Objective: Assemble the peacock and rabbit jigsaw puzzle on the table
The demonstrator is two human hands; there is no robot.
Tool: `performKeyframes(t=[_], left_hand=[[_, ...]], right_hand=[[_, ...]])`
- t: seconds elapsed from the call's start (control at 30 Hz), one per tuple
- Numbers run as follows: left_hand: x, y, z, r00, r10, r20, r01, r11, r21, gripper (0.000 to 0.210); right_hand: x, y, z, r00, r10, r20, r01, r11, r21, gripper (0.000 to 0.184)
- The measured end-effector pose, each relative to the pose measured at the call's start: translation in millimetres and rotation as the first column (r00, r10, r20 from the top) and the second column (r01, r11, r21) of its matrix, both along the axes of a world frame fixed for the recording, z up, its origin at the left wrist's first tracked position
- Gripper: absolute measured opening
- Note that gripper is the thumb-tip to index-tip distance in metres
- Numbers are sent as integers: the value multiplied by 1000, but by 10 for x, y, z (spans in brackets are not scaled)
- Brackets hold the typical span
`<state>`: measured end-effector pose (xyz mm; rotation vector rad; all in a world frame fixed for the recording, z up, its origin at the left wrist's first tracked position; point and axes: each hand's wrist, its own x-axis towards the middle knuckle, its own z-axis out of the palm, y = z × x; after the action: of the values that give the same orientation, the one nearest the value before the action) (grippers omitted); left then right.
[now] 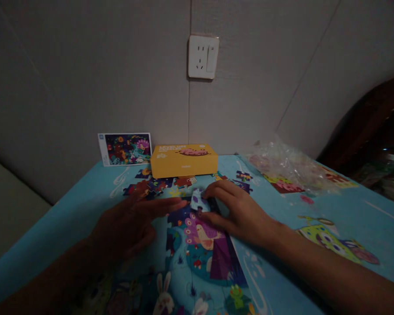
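Between the thumb and fingers of my right hand [239,212] is a light blue puzzle piece [198,201] with purple spots. It is just above the top edge of a partly joined jigsaw puzzle [197,262], which shows a pink bird, a rabbit and a frog. My left hand [128,223] is in shadow on the left side, its index finger stretched towards the piece and the other fingers curled. Nothing shows in that hand. Loose puzzle pieces [141,188] lie beyond my hands.
A yellow puzzle box [184,162] stands against the wall, beside a picture card [126,149] leaning there. On the right a clear plastic bag [282,159] lies partly over colourful sheets. The blue tablecloth [85,197] has printed cartoon figures. A socket [203,57] is on the wall.
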<state>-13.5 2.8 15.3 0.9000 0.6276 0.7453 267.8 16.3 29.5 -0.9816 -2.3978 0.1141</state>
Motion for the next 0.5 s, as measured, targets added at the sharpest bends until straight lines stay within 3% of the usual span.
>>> performKeyframes(t=[0.07, 0.13, 0.4, 0.5], left_hand=[[18, -9, -40, 979, -199, 41, 196, 979, 56, 60], [16, -13, -58, 960, -275, 54, 272, 960, 64, 60], [-4, -24, -20, 967, -250, 53, 246, 967, 68, 57], [16, -29, 41, 995, -102, 10, 102, 995, 4, 55]], right_hand=[[-102, -56, -59, 988, 154, -23, -154, 988, 9, 24], [-159, -73, -105, 977, 208, -41, -208, 978, 16, 26], [-190, -40, -96, 983, 175, -48, -172, 983, 69, 32], [-99, 45, -67, 998, 53, -20, -51, 995, 86, 30]])
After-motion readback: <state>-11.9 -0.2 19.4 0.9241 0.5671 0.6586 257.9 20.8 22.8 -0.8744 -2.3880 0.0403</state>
